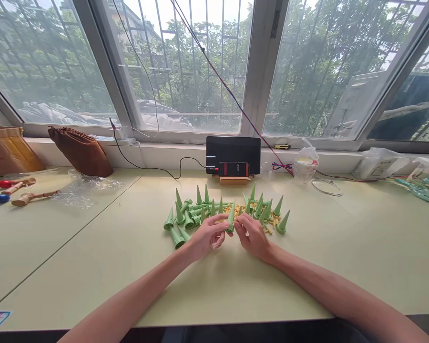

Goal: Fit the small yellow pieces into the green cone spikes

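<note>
My left hand (210, 233) grips a green plastic cone spike (231, 218) near its wide base, with the point upward. Close against the cone's right side, my right hand (253, 234) has thumb and fingertips pinched together; whatever sits between them is too small to make out. Behind both hands lies a pile of similar green cones (189, 220), some standing on their bases and others on their sides. Small yellow plastic pieces (276, 220) are heaped among the cones, partly hidden by my hands. One cone (282, 224) stands at the right end of the pile.
A tablet (233, 145) with a phone (235, 169) before it leans at the table's back. Wooden toys (35, 196) and a brown pouch (80, 151) are at left. A plastic-wrapped cup (305, 164), a coiled cable (327, 187) and bagged items (423, 178) lie right.
</note>
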The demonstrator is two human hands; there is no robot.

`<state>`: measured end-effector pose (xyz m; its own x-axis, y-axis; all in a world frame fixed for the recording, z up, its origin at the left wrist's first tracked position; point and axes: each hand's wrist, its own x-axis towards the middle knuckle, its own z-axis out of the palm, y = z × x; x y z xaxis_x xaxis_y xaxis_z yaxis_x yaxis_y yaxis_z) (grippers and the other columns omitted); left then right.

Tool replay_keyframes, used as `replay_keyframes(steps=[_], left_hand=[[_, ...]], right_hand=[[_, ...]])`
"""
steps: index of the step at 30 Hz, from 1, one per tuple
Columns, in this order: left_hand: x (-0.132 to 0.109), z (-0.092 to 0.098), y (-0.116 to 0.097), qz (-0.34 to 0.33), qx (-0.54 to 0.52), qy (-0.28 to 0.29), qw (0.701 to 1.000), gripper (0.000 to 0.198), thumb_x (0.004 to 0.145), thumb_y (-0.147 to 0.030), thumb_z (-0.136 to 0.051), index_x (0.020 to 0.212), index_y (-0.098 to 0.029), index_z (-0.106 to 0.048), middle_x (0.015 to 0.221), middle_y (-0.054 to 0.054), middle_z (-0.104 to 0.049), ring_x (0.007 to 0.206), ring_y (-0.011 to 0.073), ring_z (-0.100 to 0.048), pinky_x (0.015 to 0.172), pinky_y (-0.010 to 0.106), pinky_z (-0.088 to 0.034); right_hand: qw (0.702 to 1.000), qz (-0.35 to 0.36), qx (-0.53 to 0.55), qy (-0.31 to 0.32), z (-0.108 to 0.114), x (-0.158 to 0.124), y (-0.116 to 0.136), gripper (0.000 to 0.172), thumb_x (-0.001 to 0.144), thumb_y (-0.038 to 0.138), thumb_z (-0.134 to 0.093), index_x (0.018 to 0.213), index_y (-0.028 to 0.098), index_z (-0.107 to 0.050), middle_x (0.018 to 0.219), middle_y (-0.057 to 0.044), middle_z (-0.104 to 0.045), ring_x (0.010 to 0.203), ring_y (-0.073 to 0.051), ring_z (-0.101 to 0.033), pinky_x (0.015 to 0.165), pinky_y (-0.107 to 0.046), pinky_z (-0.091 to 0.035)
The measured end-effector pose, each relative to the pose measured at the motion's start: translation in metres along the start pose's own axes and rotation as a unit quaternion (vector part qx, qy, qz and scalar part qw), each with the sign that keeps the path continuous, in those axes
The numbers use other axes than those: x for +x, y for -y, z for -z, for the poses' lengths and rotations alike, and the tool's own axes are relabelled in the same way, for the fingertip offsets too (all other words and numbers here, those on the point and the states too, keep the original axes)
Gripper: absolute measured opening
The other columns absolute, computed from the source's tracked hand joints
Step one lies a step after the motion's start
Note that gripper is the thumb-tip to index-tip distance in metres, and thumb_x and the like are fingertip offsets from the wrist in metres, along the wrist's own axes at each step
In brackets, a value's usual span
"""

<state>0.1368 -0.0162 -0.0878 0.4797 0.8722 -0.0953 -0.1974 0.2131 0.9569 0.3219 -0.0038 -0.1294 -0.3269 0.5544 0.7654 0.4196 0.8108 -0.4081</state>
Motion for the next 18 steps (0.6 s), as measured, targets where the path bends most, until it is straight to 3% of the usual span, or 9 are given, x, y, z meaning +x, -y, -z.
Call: replay_keyframes(steps=[8, 18], left_hand=[[0.0006, -0.0009, -0.0008, -0.030, 0.020, -0.018, 0.999, 0.045, 0.077, -0.041, -0.073, 0.111, -0.016, -0.058, 0.046, -0.002, -0.048, 0.081, 0.0226, -0.062, 0.045, 0.021, -0.030], [0.0000, -0.0038, 0.0010, -0.044, 0.037, -0.040, 0.998, 0.049, 0.075, -0.041, -0.074, 0.114, -0.016, -0.057, 0.056, -0.001, -0.052, 0.079, 0.0217, -0.062, 0.043, 0.020, -0.031]], right_hand=[[0.999, -0.032, 0.012, -0.019, 0.0026, 0.0017, 0.0020, 0.022, 0.099, 0.022, -0.038, 0.080, 0.021, -0.049, 0.072, -0.001, -0.051, 0.063, -0.013, -0.045, 0.060, -0.026, -0.037], [0.999, -0.034, 0.006, -0.016, 0.0034, 0.0027, 0.0035, 0.026, 0.100, 0.023, -0.038, 0.075, 0.021, -0.046, 0.068, 0.001, -0.046, 0.059, -0.012, -0.042, 0.057, -0.025, -0.034]])
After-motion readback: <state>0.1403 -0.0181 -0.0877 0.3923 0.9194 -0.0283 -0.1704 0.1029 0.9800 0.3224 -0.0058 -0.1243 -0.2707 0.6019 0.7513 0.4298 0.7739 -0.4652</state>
